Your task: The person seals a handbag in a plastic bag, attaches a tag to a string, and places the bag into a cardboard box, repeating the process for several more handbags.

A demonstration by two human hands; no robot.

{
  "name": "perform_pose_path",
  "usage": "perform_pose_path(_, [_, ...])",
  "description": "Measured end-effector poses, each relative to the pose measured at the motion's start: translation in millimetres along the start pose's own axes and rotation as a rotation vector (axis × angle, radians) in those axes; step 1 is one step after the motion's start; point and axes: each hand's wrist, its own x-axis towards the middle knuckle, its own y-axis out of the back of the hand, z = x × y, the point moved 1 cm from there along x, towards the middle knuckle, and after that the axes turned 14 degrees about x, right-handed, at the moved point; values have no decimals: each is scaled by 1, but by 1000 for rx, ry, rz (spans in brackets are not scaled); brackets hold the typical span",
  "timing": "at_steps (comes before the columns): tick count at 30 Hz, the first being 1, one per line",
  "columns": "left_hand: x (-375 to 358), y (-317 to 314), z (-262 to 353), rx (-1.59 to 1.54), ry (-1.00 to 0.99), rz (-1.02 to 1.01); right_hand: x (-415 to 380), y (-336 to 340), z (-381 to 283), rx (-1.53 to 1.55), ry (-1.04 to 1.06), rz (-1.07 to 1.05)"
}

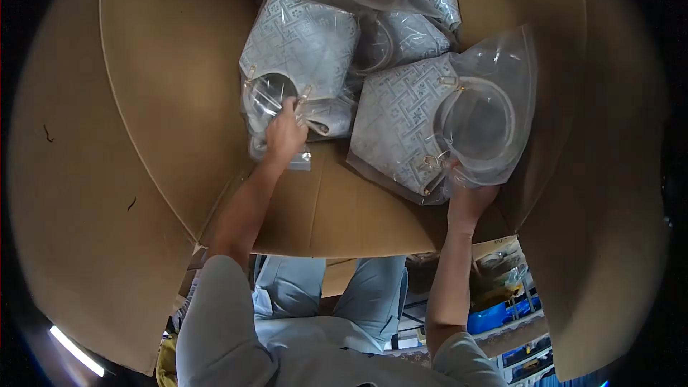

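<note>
I look down into a big cardboard box (165,100). Inside lie several pale blue patterned handbags wrapped in clear plastic. My left hand (285,136) is closed on the plastic near the handle of the left handbag (301,43). My right hand (469,197) grips the lower edge of the right handbag (401,122), whose round handle sits inside its clear plastic bag (494,100). More wrapped handbags (416,0) are piled at the far end of the box.
The box's tall flaps (609,172) rise on both sides and close me in. Below the near box edge (337,244) I see my own legs, and blue bins (502,312) on shelving at the lower right.
</note>
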Motion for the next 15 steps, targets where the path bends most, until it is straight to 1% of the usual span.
perform_pose_path(1, [-11, 20, -9, 28, -88, 56, 0, 1, 6, -14, -125, -8])
perform_pose_path(2, [-20, 42, -21, 57, -178, 112, 1, 0, 2, 2, -125, 10])
perform_pose_path(4, [-36, 105, -31, 244, -356, 183, 0, -2, -10, 153, -167, 44])
perform_pose_path(5, [-40, 129, -25, 255, -364, 192, -1, -2, -9, 166, -167, 54])
perform_pose_path(7, [-47, 174, -13, 602, -486, 303, -1, -4, -5, 210, -101, 93])
perform_pose_path(8, [-46, 189, -1, 643, -554, 276, 0, -5, -7, 227, -96, 101])
perform_pose_path(9, [-38, 194, 4, 653, -554, 289, -1, -4, -9, 248, -101, 75])
perform_pose_path(11, [-10, 195, 17, 847, -820, -58, -2, -2, -9, 274, -103, 52])
perform_pose_path(13, [30, 193, 57, 969, -872, -255, 0, -2, -6, 194, -96, -8])
perform_pose_path(15, [66, 192, 110, 1162, -883, -409, 0, -2, -14, 202, -112, 3])
